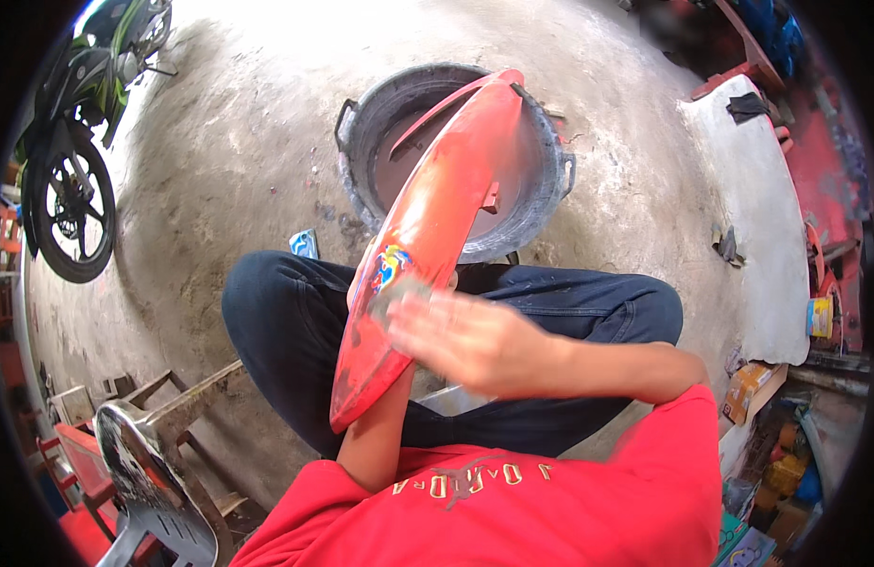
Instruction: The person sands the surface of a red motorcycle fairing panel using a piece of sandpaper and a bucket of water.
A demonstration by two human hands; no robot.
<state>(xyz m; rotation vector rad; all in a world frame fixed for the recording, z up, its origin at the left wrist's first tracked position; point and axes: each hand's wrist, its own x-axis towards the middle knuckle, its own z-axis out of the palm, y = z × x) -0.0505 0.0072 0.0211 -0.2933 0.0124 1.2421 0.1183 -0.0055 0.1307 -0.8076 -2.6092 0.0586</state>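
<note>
A long, glossy red motorcycle fairing panel slants across my lap. Its far end reaches over a black tub holding murky, greyish-pink water. A blue, yellow and white sticker marks the panel's middle, and its near part looks scuffed. From beneath, my left hand props the panel up; most of that hand is hidden, with bits of fingers at the edges. My right hand, blurred by motion, presses a small grey piece, apparently sandpaper, flat against the red surface beside the sticker.
A blue packet lies on the concrete floor near my left knee. At far left stands a motorcycle; a worn chair is at lower left. A pale slab, a cardboard box and clutter line the right side.
</note>
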